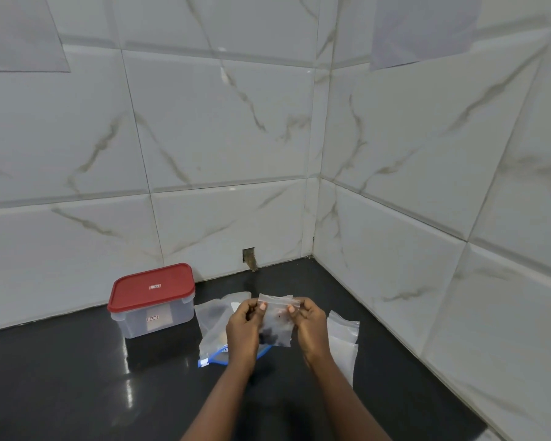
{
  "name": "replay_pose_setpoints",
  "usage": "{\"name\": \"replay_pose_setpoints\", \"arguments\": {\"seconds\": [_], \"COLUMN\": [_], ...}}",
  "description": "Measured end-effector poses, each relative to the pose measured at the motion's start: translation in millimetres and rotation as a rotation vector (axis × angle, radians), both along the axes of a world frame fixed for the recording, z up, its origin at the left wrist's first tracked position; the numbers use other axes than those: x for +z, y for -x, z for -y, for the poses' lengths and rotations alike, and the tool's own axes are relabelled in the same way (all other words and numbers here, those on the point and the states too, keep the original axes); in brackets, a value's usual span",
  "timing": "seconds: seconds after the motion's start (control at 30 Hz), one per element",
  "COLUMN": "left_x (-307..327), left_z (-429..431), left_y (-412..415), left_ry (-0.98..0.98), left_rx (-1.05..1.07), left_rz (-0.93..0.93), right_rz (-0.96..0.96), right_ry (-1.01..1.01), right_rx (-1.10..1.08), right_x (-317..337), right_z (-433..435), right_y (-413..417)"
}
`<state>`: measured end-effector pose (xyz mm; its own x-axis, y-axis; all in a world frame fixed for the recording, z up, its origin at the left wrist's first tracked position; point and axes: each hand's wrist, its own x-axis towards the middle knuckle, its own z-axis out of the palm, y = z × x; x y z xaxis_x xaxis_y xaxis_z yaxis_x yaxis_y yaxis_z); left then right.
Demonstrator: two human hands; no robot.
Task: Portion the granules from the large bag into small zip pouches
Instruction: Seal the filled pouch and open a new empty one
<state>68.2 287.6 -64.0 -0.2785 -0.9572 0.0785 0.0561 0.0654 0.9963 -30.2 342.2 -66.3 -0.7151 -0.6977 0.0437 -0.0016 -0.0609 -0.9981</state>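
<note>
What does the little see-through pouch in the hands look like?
The small clear plastic zip pouch is thin and a bit crinkly, with a zip strip along its top edge. It hangs upright above the glossy black counter. The left hand pinches its top left corner and the right hand pinches its top right corner. A little clump of dark granules sits at the bottom. Whether the zip is sealed cannot be told.

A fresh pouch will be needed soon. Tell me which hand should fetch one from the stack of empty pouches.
Right. The right hand sits just beside the empty pouches; the left hand would have to cross the held pouch.
</note>
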Motion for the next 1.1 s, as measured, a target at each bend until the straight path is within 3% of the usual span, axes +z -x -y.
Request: {"name": "replay_pose_setpoints", "arguments": {"seconds": [0.5,0.6,0.93,1.1], "left_x": [-9.5,-11.5,-8.8,-10.3], "left_z": [-0.5,-1.3,-1.4,-5.9], "left_y": [14.0,15.1,16.9,16.1], "left_ry": [-0.034,-0.092,0.001,-0.022], "left_rx": [-0.014,-0.054,-0.036,-0.086], "left_rz": [-0.079,-0.121,0.007,-0.075], "right_rz": [0.086,0.045,-0.016,-0.047], "right_ry": [0.082,0.065,0.028,0.012], "right_rx": [-0.018,-0.031,0.066,-0.010], "right_x": [7.6,7.2,6.3,5.0], "right_z": [-10.9,-9.0,-10.4,-9.0], "right_y": [5.5,6.3,3.4,4.7]}}
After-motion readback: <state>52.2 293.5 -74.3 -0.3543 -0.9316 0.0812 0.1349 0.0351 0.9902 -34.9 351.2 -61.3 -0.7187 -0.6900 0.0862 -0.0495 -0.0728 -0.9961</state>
